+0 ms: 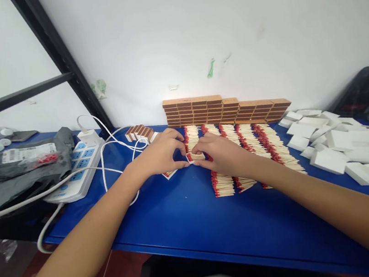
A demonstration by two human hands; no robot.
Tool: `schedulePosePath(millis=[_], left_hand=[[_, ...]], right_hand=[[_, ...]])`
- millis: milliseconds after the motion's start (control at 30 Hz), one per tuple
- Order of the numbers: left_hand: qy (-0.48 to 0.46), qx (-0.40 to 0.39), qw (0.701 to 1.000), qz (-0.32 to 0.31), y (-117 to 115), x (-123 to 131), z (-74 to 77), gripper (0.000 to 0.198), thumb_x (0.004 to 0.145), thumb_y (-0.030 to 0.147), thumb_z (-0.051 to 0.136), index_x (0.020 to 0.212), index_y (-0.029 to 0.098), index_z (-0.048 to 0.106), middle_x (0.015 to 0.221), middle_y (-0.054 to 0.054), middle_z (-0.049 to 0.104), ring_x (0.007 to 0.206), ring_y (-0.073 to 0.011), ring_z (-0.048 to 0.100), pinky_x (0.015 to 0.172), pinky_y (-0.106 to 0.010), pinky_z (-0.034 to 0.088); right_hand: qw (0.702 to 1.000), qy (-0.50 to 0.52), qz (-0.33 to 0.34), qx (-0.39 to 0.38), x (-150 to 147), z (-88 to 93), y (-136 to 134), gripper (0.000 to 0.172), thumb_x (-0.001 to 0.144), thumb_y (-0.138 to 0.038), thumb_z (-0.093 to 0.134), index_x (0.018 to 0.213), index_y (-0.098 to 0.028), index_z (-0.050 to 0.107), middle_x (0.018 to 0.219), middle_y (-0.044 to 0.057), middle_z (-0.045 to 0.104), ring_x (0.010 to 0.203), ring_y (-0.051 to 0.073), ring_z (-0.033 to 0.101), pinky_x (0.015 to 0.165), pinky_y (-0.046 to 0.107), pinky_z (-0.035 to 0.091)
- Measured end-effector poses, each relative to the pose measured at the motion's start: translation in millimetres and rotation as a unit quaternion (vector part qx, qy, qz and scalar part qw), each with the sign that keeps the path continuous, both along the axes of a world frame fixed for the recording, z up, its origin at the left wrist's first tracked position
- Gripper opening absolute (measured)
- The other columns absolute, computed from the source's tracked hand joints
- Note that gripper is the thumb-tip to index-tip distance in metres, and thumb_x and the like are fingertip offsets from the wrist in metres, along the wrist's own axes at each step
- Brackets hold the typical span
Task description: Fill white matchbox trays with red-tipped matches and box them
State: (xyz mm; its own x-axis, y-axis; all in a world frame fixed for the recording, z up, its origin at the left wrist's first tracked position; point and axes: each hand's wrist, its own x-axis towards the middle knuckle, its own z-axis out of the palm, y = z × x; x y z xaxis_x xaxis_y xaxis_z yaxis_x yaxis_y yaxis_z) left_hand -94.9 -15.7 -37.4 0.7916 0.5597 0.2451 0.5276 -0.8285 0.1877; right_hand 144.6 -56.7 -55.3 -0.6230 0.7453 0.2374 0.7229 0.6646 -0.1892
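Observation:
My left hand point(164, 153) pinches the left side of a small white matchbox tray point(191, 161) between thumb and fingers. On the other side of the tray, my right hand point(219, 152) is closed with its thumb and fingertips at the edge. Matches seem to lie in the tray, but fingers hide much of it. Rows of red-tipped matches point(277, 145) lie on the table behind and beside my right hand. Partly under my left hand is a flat printed piece point(170, 174). A few matchboxes point(139, 132) stand in a short row beyond the left hand.
Stacked brown matchboxes point(201, 110) line the wall at the back of the blue table point(182, 217). White trays point(344, 137) are heaped at right, near a dark device point(368, 94). A power strip point(80, 170) with a white cable point(104, 169) and a grey plastic bag point(19, 170) lie left.

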Motion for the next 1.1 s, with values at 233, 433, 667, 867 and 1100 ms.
schedulePosePath(millis=[233,433,667,867,1100], left_hand=[[-0.010,-0.011,1.000,-0.003,-3,0,5.8,0.043,0.074,0.056,0.091,0.091,0.020,0.075,0.126,-0.013,0.067,0.126,-0.0350,0.058,0.108,-0.051,0.047],[-0.003,-0.009,1.000,-0.013,-3,2,3.7,0.042,0.075,0.056,0.090,0.094,0.020,0.078,0.126,-0.013,0.067,0.126,-0.0348,0.058,0.106,-0.050,0.048],[-0.013,-0.028,0.999,-0.020,-2,2,1.8,0.030,0.078,0.048,0.088,0.090,0.021,0.079,0.127,-0.011,0.068,0.125,-0.0334,0.060,0.107,-0.051,0.049],[-0.050,-0.019,0.998,-0.014,-1,2,2.1,0.024,0.082,0.041,0.085,0.092,0.020,0.077,0.127,-0.011,0.066,0.126,-0.0319,0.060,0.111,-0.050,0.048],[-0.067,-0.024,0.997,-0.005,2,-1,5.8,0.027,0.084,0.041,0.085,0.100,0.020,0.077,0.131,-0.012,0.066,0.129,-0.0318,0.059,0.112,-0.049,0.048]], right_hand=[[1.000,0.016,-0.002,-0.017,-5,1.5,-9,0.010,0.095,-0.027,0.074,0.098,-0.018,0.071,0.097,0.010,0.070,0.101,0.027,0.061,0.082,0.037,0.048],[0.999,0.034,0.010,-0.007,-5,-0.7,-12,0.018,0.093,-0.029,0.077,0.107,-0.018,0.074,0.112,0.012,0.069,0.113,0.030,0.061,0.091,0.041,0.051],[0.998,0.055,-0.001,-0.036,-2,-0.5,-10,0.022,0.091,-0.030,0.079,0.110,-0.021,0.070,0.111,0.010,0.073,0.110,0.030,0.063,0.091,0.043,0.052],[0.996,0.069,-0.002,-0.049,3,0.5,-3,0.029,0.091,-0.030,0.076,0.118,-0.022,0.069,0.112,0.010,0.072,0.108,0.030,0.063,0.087,0.041,0.052],[0.994,0.099,-0.010,-0.048,8,14.4,-2,0.027,0.094,-0.037,0.072,0.115,-0.021,0.069,0.107,0.010,0.074,0.102,0.028,0.064,0.084,0.040,0.051]])
